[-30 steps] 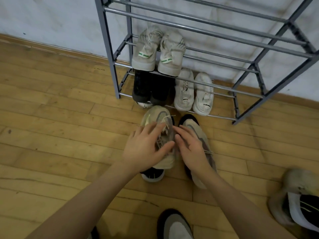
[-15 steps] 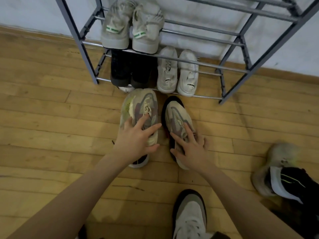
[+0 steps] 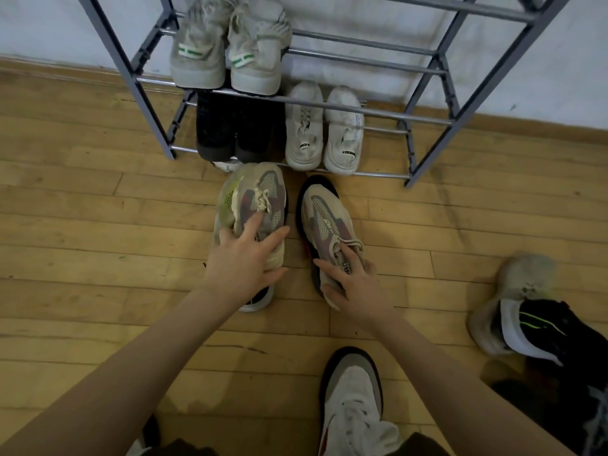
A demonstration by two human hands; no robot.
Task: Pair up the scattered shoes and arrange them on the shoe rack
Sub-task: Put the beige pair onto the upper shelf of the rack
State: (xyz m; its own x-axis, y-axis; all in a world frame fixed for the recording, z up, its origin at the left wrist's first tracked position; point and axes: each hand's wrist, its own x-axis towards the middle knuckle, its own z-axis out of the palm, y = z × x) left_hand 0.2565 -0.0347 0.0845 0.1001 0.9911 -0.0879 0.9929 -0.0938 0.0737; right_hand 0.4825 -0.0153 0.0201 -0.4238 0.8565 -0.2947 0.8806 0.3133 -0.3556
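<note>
A person's left hand rests with fingers spread on one beige-and-grey sneaker, while the right hand curls over its mate just beside it on the wooden floor, directly before a metal shoe rack holding three pairs.

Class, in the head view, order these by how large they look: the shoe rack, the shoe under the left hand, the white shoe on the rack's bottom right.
1. shoe rack
2. shoe under the left hand, though it lies nearer the camera
3. white shoe
</note>
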